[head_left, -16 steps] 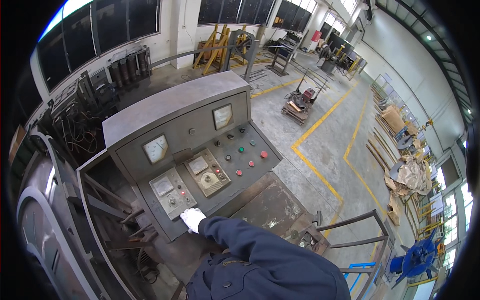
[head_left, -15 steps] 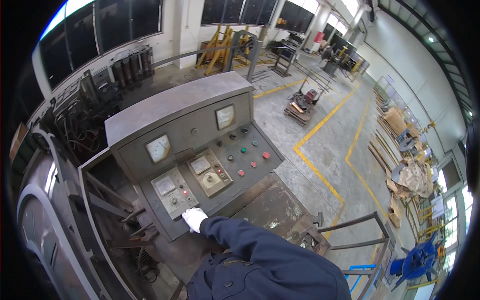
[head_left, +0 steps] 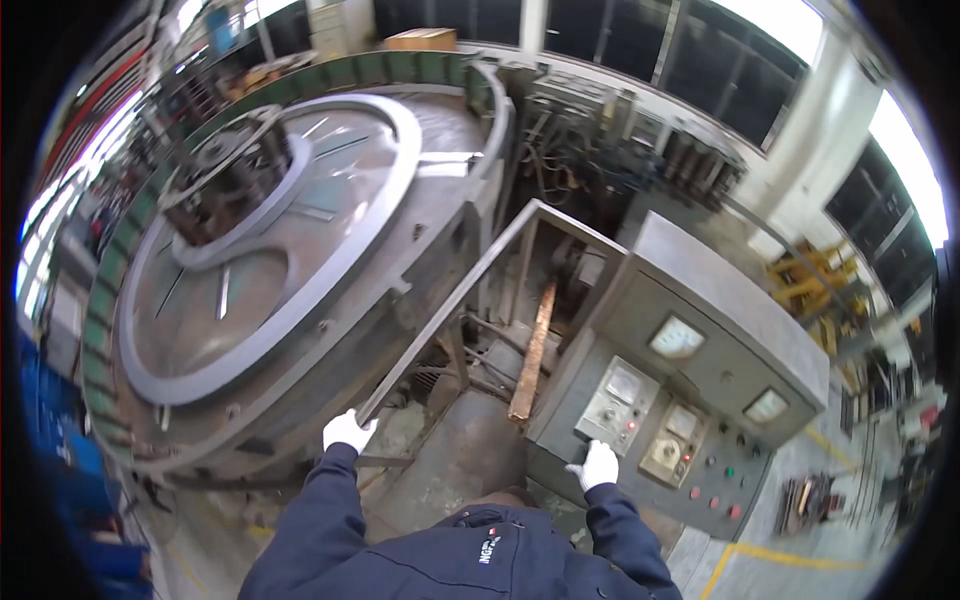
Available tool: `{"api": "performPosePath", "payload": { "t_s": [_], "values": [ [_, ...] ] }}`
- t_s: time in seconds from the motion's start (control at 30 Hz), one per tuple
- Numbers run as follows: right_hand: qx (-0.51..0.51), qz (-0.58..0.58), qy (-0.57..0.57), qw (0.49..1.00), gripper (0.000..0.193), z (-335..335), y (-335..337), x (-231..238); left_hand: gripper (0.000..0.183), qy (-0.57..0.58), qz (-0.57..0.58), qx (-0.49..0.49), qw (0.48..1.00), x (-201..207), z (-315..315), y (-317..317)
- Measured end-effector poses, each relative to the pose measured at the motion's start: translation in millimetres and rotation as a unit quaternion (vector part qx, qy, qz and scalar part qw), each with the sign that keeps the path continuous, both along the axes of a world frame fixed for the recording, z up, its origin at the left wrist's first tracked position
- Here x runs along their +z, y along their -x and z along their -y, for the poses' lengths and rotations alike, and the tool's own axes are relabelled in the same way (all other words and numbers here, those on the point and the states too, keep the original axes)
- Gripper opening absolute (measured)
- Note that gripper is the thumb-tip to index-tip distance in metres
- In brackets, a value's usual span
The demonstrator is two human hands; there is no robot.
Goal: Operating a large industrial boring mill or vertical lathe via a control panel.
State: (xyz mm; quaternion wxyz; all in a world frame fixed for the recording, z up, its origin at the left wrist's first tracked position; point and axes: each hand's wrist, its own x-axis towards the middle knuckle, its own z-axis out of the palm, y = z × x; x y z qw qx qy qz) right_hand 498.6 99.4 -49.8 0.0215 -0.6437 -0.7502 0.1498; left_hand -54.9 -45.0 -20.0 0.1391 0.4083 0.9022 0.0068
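My left hand (head_left: 347,430), in a white glove, grips the lower end of a slanted grey metal rail (head_left: 450,305) beside the big round machine (head_left: 270,250). My right hand (head_left: 598,463), also gloved, rests against the lower left part of the grey control console (head_left: 690,400), just below a small square meter panel (head_left: 617,396). It holds nothing. The console's sloped face carries dial gauges (head_left: 676,338) and red and green buttons (head_left: 715,480). Both dark blue sleeves come up from the lower edge.
A rusty flat bar (head_left: 533,350) leans in the gap between the rail and the console. Pipes and cabinets (head_left: 600,130) stand behind, under large windows. A yellow floor line (head_left: 790,556) runs at the lower right, and yellow equipment (head_left: 800,280) stands further right.
The view has swung left, bringing the round machine into sight. My left hand now shows, gripping the rail. My right hand stays at the console's lower left edge.
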Motion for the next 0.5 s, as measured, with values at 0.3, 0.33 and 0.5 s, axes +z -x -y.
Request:
{"api": "performPosePath", "payload": {
  "t_s": [0.3, 0.33, 0.5],
  "values": [
    [0.027, -0.009, -0.025, 0.999, 0.079, -2, -10, -12, 0.068, 0.011, 0.001, -0.008, 1.000, 10, 0, -6],
    [0.026, -0.006, -0.023, 0.999, 0.079, -3, -11, -12, 0.067, 0.013, 0.002, -0.007, 1.000, 13, -1, -8],
    [0.019, -0.003, -0.014, 1.000, 0.079, -5, -8, -9, 0.067, 0.012, 0.002, -0.003, 1.000, 17, -2, -6]
  ]
}}
